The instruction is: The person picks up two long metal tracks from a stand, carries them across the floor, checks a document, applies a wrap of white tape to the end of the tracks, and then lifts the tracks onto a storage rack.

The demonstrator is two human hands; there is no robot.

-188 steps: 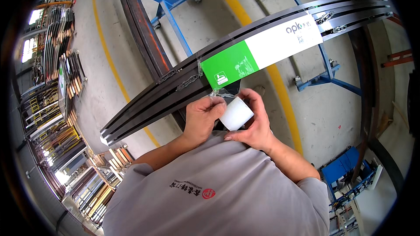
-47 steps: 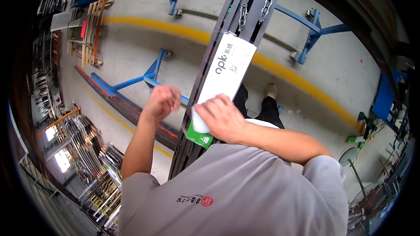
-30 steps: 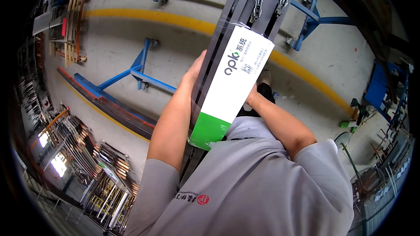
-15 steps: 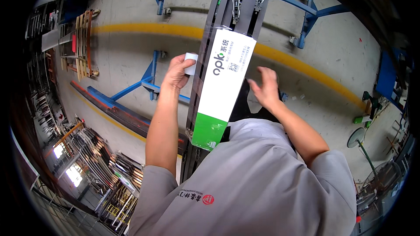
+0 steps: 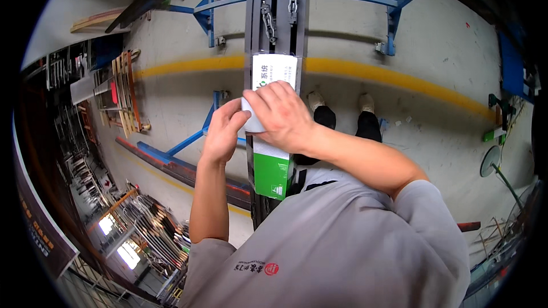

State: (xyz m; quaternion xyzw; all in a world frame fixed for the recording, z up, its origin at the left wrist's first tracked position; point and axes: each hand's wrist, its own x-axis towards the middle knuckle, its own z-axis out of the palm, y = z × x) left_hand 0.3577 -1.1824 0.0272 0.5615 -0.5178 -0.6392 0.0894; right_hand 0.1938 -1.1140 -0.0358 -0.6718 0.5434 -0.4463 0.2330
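A long white carton with a green end (image 5: 269,174) lies along dark metal profiles (image 5: 257,0), with clear film over part of it. Above the carton's left edge, my left hand (image 5: 221,131) is closed on a roll of white or clear tape (image 5: 252,118), thumb against its side. From the right, my right hand (image 5: 285,115) reaches across the carton, its bent fingers together on the roll's other side. Its thumb and the carton's middle are hidden. Chain-like metal fittings (image 5: 268,23) sit on the profiles beyond the carton.
Blue steel stands (image 5: 391,17) support the profiles on both sides. Dark bars (image 5: 182,165) lie low at the left, near a rack of strips (image 5: 123,88). A yellow line (image 5: 365,74) crosses the floor. A round green-rimmed disc on a pole (image 5: 490,161) stands at the right.
My right hand has come across from the right onto the tape roll. My left hand and the roll have moved down in view. The view has shifted, showing the profiles more upright and my feet.
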